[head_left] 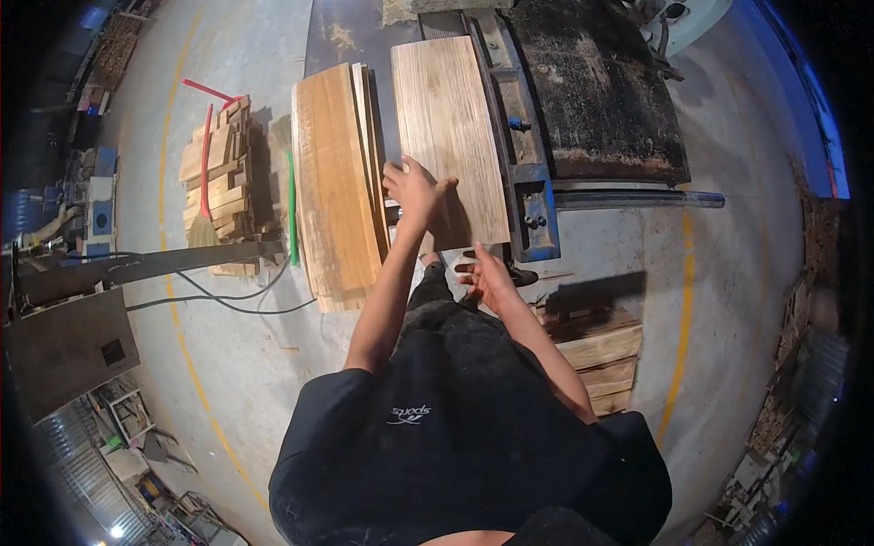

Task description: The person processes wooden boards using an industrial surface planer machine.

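A pale wooden board [448, 118] lies lengthwise on the machine bed, beside its blue-ended metal rail. My left hand [419, 189] is over the left edge of this board, fingers apart and holding nothing. Near the board's lower right corner is my right hand [490, 278], its fingers spread and nothing in them. To the left rests a stack of browner boards [332, 182], with several thin edges showing on its right side. Whether either hand touches the pale board is hard to tell.
A dark, worn plate [596, 100] and a metal bar [637, 198] are at the right. Wood pieces [217, 173] with a red-handled broom [205, 182] stand left. More planks [605, 364] lie low right. A black cable [228, 305] crosses the floor.
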A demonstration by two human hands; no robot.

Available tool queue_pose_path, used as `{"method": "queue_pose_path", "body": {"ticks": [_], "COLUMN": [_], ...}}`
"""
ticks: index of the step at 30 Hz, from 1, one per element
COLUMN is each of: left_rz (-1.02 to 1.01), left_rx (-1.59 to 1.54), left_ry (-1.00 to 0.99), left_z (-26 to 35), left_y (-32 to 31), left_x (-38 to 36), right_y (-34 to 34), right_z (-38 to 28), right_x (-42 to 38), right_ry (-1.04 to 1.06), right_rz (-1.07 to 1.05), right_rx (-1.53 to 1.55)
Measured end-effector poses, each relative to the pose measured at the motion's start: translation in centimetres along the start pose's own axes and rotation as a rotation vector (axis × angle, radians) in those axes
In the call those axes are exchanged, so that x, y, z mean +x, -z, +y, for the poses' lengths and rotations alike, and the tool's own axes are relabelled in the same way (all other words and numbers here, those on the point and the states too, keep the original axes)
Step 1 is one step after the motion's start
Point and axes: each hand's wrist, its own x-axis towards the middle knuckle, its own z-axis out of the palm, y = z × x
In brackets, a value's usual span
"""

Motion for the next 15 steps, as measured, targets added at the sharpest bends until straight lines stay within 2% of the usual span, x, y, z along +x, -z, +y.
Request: {"method": "queue_pose_path", "body": {"ticks": [7, 15], "left_rz": [0.054, 0.08], "left_rx": [-0.123, -0.159], "left_ry": [-0.056, -0.068], "left_z": [0.3, 0.8], "left_y": [-1.7, -2.1], "left_x": [1.8, 4.8], "right_y": [-0.2, -1.2], "right_z": [-0.7, -3.2], "right_x": [2.7, 4.2], "right_ry": [0.196, 0.219], "right_rz": [0.157, 0.174], "right_rx": [-0.035, -0.117]}}
